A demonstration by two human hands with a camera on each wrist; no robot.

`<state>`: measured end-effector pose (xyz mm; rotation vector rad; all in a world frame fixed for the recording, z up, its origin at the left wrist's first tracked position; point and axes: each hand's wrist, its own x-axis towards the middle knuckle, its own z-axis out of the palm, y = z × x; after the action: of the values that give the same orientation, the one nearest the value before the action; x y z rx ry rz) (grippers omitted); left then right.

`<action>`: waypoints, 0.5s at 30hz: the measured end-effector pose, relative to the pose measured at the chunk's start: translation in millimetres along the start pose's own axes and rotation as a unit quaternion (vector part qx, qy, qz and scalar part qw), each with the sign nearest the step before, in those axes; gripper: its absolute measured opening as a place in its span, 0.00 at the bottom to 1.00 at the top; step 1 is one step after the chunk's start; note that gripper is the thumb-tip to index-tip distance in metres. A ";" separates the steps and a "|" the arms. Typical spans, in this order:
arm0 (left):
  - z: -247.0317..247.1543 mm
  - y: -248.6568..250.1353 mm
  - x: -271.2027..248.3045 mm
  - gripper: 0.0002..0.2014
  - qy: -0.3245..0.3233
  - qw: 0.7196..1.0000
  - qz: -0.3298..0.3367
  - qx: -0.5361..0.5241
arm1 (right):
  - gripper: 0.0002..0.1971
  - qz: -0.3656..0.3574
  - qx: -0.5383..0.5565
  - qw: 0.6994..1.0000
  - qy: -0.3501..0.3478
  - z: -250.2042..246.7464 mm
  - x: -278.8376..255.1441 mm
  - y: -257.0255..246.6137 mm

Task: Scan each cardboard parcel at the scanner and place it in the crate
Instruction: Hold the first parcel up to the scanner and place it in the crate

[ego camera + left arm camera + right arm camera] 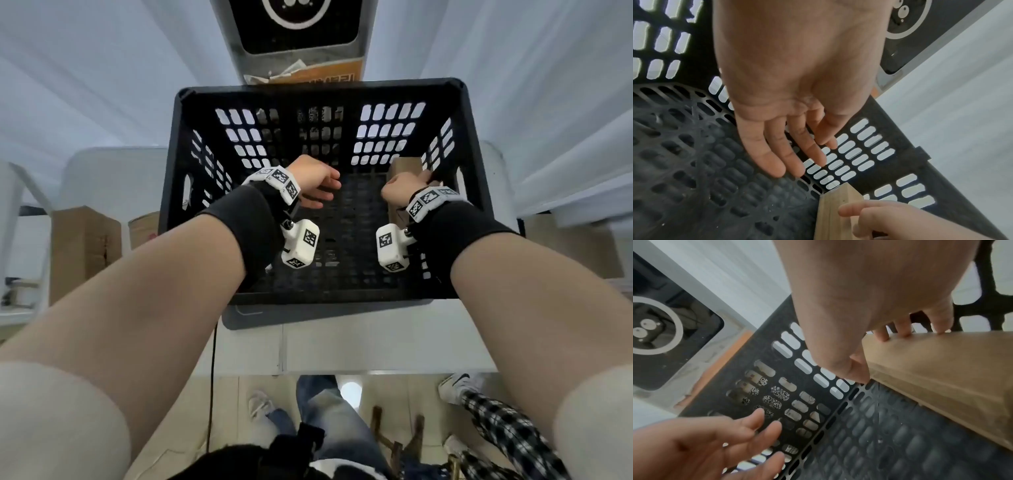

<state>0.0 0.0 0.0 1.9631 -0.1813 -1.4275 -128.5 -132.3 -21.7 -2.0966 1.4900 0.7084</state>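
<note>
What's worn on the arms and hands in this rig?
Both forearms are bare. Each wrist carries a black fabric cuff, a white band of square tiles printed with black-and-white fiducial markers, and a white boxy camera module with the same markers hanging on the inner side. Thin black cables run at the mounts. The left hand and right hand are ungloved.
</note>
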 end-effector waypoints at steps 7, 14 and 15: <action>-0.7 1.1 -2.0 0.15 0.018 1.000 -0.014 -0.020 | 0.24 0.026 -0.056 0.998 -0.030 8.4 16.7 -10.1; -11.3 -4.9 -6.3 0.15 0.024 0.999 -0.005 -0.036 | 0.17 0.030 -0.073 0.996 -0.035 7.0 20.0 -13.1; -13.5 -6.6 -7.2 0.15 0.024 0.999 -0.005 -0.037 | 0.17 0.020 -0.079 0.996 -0.042 6.3 20.6 -13.6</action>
<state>7.4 14.5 3.8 1.9394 -0.0960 -1.3721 -110.8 -138.8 -38.8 -2.1261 1.4771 0.9462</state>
